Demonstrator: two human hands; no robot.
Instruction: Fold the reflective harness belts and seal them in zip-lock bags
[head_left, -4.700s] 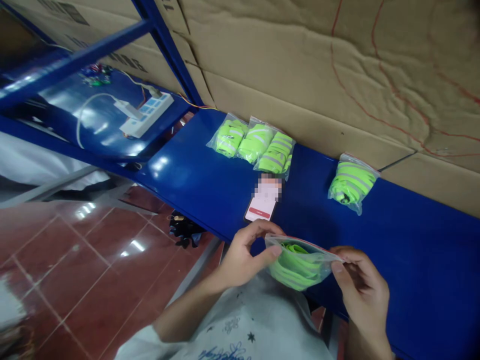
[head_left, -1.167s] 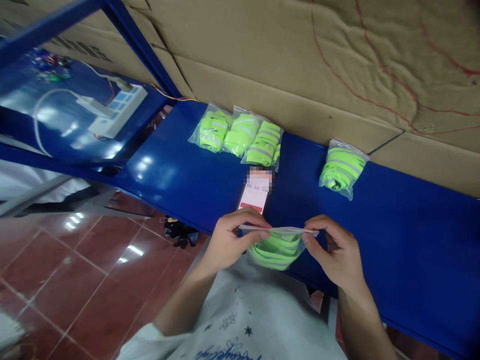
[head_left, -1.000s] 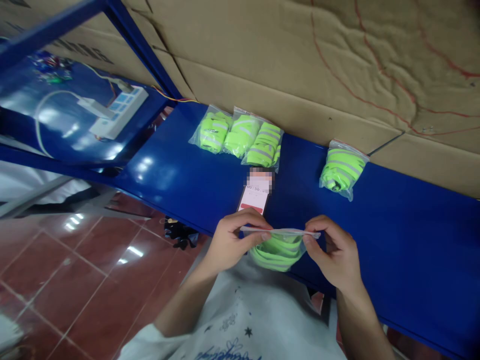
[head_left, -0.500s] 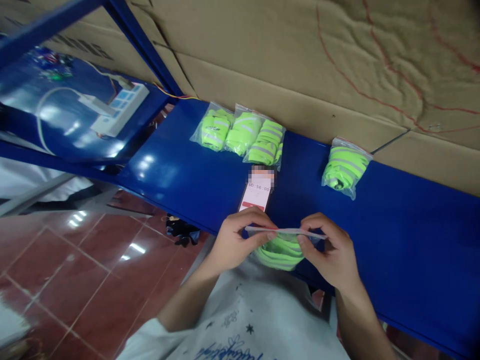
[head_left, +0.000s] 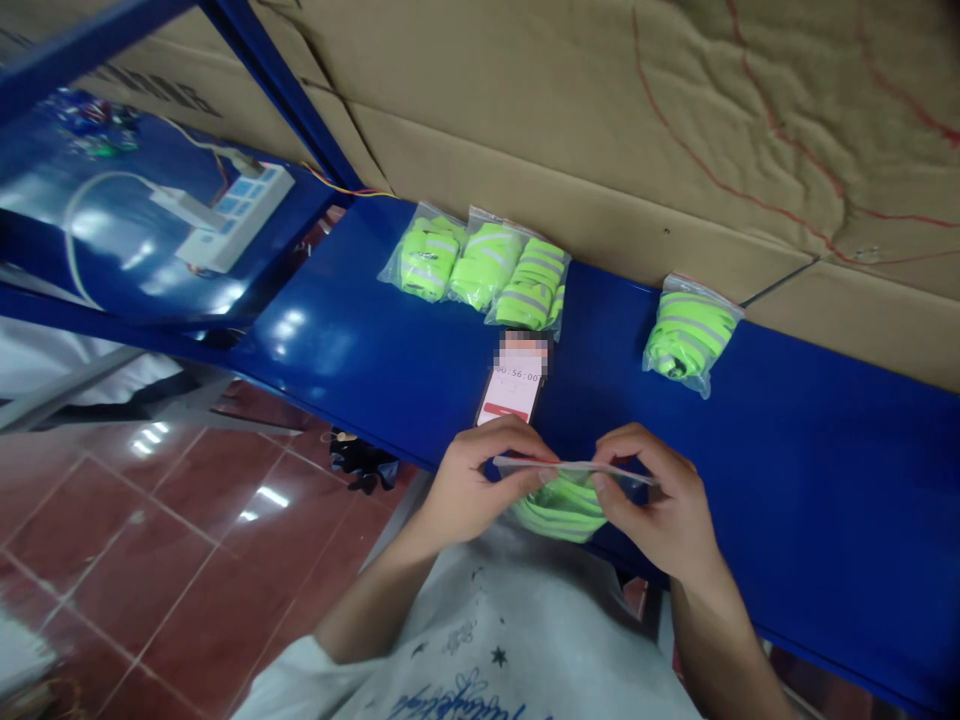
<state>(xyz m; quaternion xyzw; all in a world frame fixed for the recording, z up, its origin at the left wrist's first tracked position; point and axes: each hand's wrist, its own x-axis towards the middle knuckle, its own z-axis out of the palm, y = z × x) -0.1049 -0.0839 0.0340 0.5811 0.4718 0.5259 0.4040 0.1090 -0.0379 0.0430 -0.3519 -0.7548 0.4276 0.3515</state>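
Right hand (head_left: 652,490) shifted inward along zip-lock bag (head_left: 566,497) since second earlier. Bag, neon-green reflective fabric (head_left: 562,525) inside, pinched by both hands, left hand (head_left: 480,485) at nine o'clock, right at three; phone (head_left: 511,388) at eleven. Probably light, soft, slippery; best gripped at zip strip (head_left: 579,466).

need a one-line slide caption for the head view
Left hand and right hand pinch a clear bag of neon-green fabric; a phone and four similar bags lie beyond.
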